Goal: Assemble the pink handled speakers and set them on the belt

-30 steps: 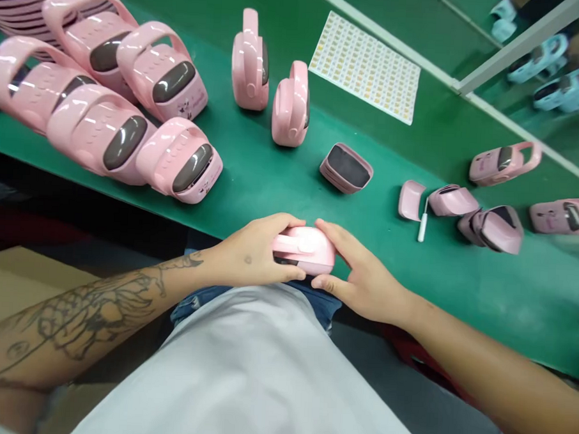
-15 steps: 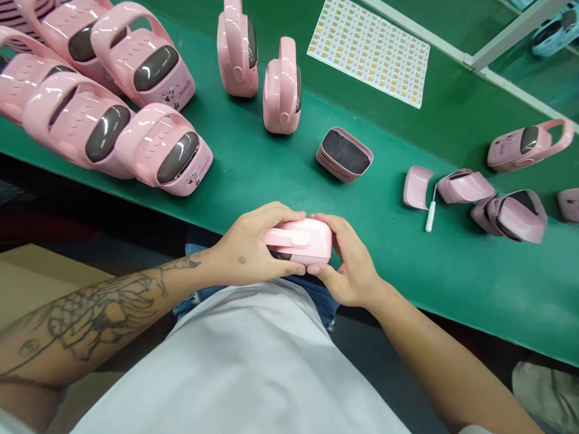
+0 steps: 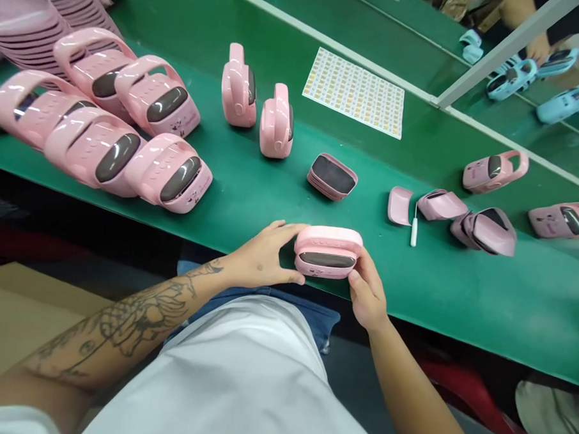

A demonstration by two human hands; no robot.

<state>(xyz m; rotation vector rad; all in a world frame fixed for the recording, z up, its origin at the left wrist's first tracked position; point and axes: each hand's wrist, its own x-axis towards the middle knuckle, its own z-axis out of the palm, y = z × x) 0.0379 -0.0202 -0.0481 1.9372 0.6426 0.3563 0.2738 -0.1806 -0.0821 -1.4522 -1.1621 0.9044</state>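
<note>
A pink plastic casing with a carrying handle (image 3: 329, 235), a dark oval window and a small print below it is held level over the table's front edge. My right hand (image 3: 369, 291) grips its right end, thumb at the lower corner and fingers behind. Around the left end, my left hand (image 3: 263, 257) has thumb and fingers spread, with a gap between palm and casing; whether its fingertips touch is unclear. Beyond my hands lies a short stack of pink rounded frames with a dark top face (image 3: 333, 176).
Several pink handled casings (image 3: 179, 174) crowd the left; two pink casings (image 3: 277, 124) stand upright behind. A sticker sheet (image 3: 355, 92) lies at the back. Right are a white-handled screwdriver (image 3: 414, 232), pink covers (image 3: 400, 206) and more casings (image 3: 495, 171). A metal rail (image 3: 326, 39) edges the table (image 3: 434, 300).
The casing has turned from its side-on pose so its dark window faces me, and it sits a little further right. My left hand has opened away from it; my right hand keeps its grip.
</note>
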